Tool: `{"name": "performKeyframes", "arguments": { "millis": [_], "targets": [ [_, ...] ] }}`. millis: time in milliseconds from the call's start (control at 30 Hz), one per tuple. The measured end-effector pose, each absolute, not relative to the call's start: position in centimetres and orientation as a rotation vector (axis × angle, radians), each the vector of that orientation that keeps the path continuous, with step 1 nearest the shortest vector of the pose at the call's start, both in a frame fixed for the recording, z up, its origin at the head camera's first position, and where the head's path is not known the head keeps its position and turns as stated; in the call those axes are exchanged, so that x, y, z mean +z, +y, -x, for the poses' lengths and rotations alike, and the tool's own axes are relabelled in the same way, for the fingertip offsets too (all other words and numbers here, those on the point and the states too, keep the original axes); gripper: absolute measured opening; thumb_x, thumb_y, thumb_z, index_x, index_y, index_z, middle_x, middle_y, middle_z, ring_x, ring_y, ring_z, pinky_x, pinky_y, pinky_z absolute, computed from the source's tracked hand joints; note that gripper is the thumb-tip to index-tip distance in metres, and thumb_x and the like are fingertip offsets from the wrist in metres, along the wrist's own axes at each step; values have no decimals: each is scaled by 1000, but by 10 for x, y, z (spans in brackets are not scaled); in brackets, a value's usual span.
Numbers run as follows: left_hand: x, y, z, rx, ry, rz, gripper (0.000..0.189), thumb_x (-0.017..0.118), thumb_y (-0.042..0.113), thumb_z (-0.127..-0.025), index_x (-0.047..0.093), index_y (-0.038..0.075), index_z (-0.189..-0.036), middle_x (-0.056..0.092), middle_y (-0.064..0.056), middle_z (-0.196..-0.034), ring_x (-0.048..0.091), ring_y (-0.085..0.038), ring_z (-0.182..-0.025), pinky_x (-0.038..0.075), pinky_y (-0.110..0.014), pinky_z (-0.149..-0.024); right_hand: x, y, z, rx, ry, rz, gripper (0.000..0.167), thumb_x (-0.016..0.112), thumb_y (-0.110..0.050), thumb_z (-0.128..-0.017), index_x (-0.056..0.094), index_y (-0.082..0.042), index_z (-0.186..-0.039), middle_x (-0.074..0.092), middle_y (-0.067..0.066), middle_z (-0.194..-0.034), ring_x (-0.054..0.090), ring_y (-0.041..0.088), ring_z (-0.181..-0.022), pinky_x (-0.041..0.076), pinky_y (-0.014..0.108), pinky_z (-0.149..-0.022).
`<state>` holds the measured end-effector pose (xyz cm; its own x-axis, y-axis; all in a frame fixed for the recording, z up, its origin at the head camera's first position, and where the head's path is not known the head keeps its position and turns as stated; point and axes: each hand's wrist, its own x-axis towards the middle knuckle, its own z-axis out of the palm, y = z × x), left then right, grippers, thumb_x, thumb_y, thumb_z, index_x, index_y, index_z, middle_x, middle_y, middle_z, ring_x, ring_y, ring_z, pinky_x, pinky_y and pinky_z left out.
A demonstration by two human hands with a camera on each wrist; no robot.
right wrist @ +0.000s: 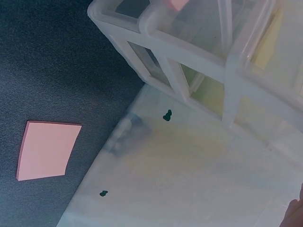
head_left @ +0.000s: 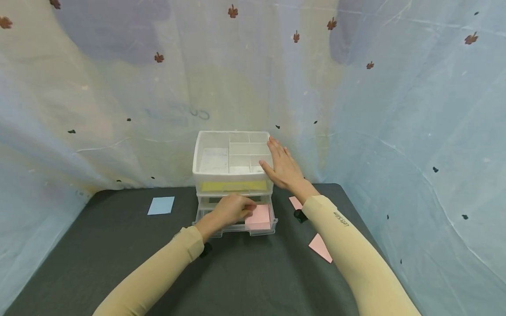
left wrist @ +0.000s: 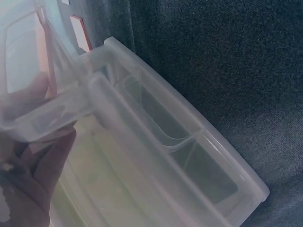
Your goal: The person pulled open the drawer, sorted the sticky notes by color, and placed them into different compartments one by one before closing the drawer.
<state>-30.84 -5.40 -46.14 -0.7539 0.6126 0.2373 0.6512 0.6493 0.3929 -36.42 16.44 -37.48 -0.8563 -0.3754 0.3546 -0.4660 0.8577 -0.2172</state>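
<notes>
A white and clear plastic drawer organizer (head_left: 233,177) stands at the back of the table, its lower clear drawer (head_left: 262,232) pulled out. In the right part of that drawer is a pink sticky note pad (head_left: 259,214). My left hand (head_left: 230,210) reaches over the drawer and pinches the pad at its left edge; the left wrist view shows fingers (left wrist: 35,92) against it, partly behind clear plastic. With fingers extended, my right hand (head_left: 284,169) rests along the organizer's top right edge. Only a bit of it (right wrist: 293,213) enters the right wrist view.
A blue sticky note pad (head_left: 161,205) lies left of the organizer. Two pink pads lie on the right, one (head_left: 321,248) beside my right forearm, another (head_left: 295,202) partly behind it. Something yellow (head_left: 215,186) fills the upper drawer. The top tray (head_left: 249,149) has divided compartments. Patterned sheeting (head_left: 237,87) surrounds the table.
</notes>
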Motion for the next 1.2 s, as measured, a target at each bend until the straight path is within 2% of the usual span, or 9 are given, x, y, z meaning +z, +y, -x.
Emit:
{"name": "performKeyframes", "arguments": {
  "millis": [667,867,1000,1200],
  "targets": [
    [-465,-53,313,-538,-2787,1111,19,80,20,-94,82,14,-113,79,5,-99,71,-4,-76,55,-21,-63,-372,163,362,465,-2741,-642,77,37,-51,-110,12,-6,-168,5,6,-176,6,22,-161,8,47,-130],
    [-466,-55,316,-554,-2768,1125,20,77,20,-97,81,12,-115,80,3,-100,70,-4,-74,53,-20,-61,-373,161,361,509,-2725,-629,78,40,-49,-110,12,-4,-167,8,9,-175,8,26,-161,11,52,-129],
    [-464,-57,313,-594,-2791,1107,24,72,21,-101,79,10,-121,80,-1,-106,72,-8,-77,55,-24,-63,-374,165,353,664,-2689,-616,76,43,-45,-110,14,-3,-167,11,12,-175,10,29,-161,11,55,-129],
    [-454,-61,303,-640,-2746,1081,29,69,20,-103,75,10,-129,77,-5,-117,75,-17,-92,62,-36,-77,-381,186,336,1036,-2525,-581,70,54,-34,-108,25,-8,-166,20,10,-173,19,33,-158,19,58,-126]
  ]
}}
